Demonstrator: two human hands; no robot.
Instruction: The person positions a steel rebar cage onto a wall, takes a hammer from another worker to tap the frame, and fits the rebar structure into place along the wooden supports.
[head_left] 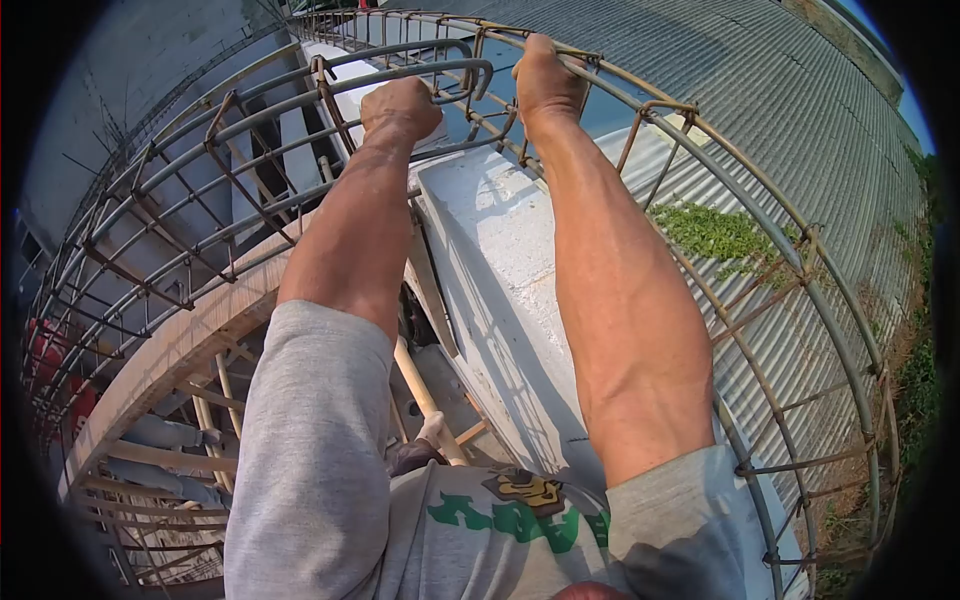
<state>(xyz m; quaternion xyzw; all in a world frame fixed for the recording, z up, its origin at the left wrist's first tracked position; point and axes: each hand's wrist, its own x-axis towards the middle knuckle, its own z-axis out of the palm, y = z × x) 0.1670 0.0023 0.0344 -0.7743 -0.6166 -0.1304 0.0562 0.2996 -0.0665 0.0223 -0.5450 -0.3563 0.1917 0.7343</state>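
Reinforcing bars tied into a left cage (212, 137) spread across nine to eleven o'clock, rusty cross-ties binding the long rods. Below them, a curved wooden board (180, 335) sweeps from eight o'clock up toward ten, with timber poles (413, 375) standing lower down. Left hand (402, 107), just past eleven o'clock, is clenched on the cage beside the hooked bar ends (484, 78); its fingers are curled out of sight, so I cannot tell which rod it grips. A pale wall top (500, 225) runs down from twelve o'clock, between the forearms, streaked with shadows. Right hand (550, 80), between twelve and one, is wrapped around the upper rod of a right cage (803, 268), which bends away through two o'clock and down to four. Whether the two cages join cannot be told. Green plants (712, 232) show through it at half past two, against a corrugated roof (770, 110) stretching beyond.
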